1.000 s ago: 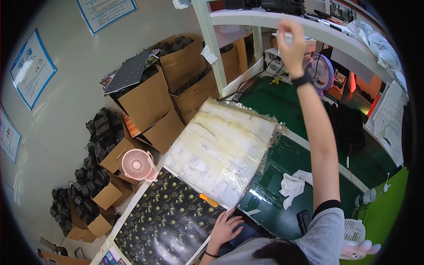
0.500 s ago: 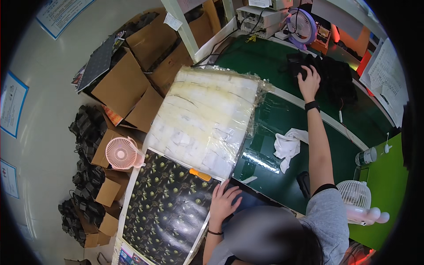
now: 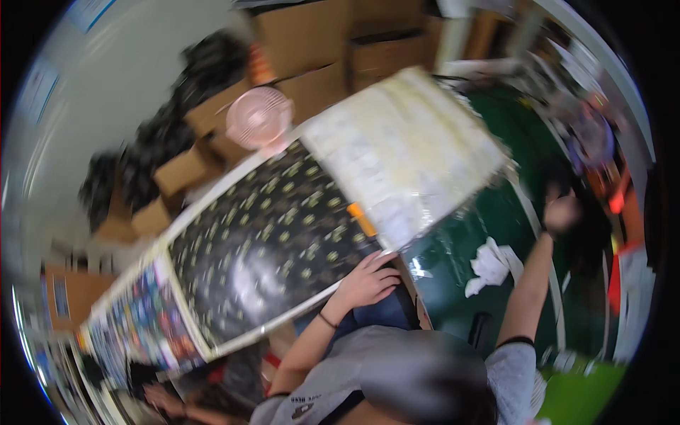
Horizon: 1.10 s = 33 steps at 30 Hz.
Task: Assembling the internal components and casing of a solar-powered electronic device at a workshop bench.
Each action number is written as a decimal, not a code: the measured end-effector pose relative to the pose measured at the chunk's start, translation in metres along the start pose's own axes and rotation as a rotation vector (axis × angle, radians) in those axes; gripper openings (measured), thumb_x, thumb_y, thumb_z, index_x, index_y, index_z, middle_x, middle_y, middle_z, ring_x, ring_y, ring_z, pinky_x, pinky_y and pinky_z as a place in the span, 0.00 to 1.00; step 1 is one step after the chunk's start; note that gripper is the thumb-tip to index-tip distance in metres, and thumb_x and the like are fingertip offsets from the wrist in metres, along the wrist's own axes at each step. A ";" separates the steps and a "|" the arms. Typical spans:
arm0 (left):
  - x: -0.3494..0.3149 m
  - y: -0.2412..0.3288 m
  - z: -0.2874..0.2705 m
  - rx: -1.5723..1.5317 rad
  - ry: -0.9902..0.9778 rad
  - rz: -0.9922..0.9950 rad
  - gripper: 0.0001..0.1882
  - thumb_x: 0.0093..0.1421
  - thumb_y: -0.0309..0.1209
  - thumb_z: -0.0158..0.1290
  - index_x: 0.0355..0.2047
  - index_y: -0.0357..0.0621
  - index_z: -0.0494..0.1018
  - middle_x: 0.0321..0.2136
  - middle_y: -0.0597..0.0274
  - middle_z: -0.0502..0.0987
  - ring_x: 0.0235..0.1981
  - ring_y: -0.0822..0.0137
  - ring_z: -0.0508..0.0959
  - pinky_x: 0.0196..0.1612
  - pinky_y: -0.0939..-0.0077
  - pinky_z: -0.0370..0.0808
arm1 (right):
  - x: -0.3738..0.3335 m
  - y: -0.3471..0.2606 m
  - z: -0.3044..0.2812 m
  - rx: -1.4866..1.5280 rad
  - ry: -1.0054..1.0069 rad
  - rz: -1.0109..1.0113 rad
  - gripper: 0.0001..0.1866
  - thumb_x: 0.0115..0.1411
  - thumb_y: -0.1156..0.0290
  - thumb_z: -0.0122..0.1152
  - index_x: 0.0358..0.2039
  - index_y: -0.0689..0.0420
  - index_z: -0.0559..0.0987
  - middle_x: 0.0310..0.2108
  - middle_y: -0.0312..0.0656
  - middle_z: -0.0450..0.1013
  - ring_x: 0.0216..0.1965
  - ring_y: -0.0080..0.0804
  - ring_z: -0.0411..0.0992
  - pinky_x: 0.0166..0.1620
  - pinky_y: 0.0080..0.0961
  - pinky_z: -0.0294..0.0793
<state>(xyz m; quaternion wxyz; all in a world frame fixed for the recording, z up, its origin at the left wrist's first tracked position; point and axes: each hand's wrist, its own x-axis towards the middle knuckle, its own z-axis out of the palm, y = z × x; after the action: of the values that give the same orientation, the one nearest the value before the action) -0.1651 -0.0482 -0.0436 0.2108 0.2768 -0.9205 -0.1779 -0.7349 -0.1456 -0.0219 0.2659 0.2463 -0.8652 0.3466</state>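
My left hand (image 3: 368,283) rests at the table edge, fingers stretched out, by the near corner of a white, plastic-wrapped pad (image 3: 411,156). Close to it lies an orange-handled tool (image 3: 362,219), at the border between the pad and a dark patterned sheet (image 3: 262,244). Far to the right, my right hand (image 3: 562,214) reaches onto a pile of black items (image 3: 589,227). Motion smears its fingers, so whether they grip anything is unclear. A crumpled white cloth (image 3: 489,268) lies on the green mat (image 3: 443,273) between my two hands.
A pink fan (image 3: 259,119) stands at the table's far edge, before cardboard boxes (image 3: 308,35) and black items (image 3: 152,134). Another person's hand (image 3: 164,400) shows at the lower left, near a colourful printed sheet (image 3: 145,319). A purple fan (image 3: 593,138) stands far right.
The view has swung toward the left, bringing the colourful sheet and another person's hand into sight. My left hand stays at the table edge; my right remains at the black pile.
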 end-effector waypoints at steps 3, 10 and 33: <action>-0.006 0.000 0.002 -0.082 0.145 0.036 0.07 0.59 0.35 0.55 0.38 0.52 0.78 0.44 0.71 0.76 0.61 0.63 0.65 0.68 0.56 0.56 | 0.053 0.085 0.037 -0.053 0.344 -0.447 0.27 0.52 0.41 0.67 0.45 0.46 0.80 0.37 0.44 0.78 0.43 0.48 0.74 0.49 0.44 0.73; -0.072 0.006 -0.014 -0.037 0.359 -0.181 0.08 0.57 0.31 0.59 0.38 0.54 0.79 0.42 0.75 0.79 0.54 0.67 0.74 0.63 0.60 0.64 | 0.078 0.093 0.061 0.171 0.172 -0.078 0.13 0.55 0.49 0.67 0.35 0.41 0.84 0.30 0.32 0.81 0.42 0.33 0.75 0.59 0.30 0.57; -0.108 0.021 -0.104 -0.663 1.259 -0.597 0.25 0.66 0.31 0.49 0.62 0.40 0.61 0.63 0.55 0.63 0.64 0.59 0.63 0.65 0.64 0.59 | -0.233 -0.288 -0.183 1.676 -0.972 -0.234 0.04 0.65 0.76 0.56 0.37 0.56 0.70 0.39 0.40 0.71 0.49 0.30 0.71 0.54 0.26 0.67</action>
<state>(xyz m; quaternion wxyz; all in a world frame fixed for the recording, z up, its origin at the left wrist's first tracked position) -0.0416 0.0093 0.0221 0.7096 0.4848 -0.4121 -0.3027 -0.3346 -0.1391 0.0798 -0.3484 0.5559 -0.3237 0.6817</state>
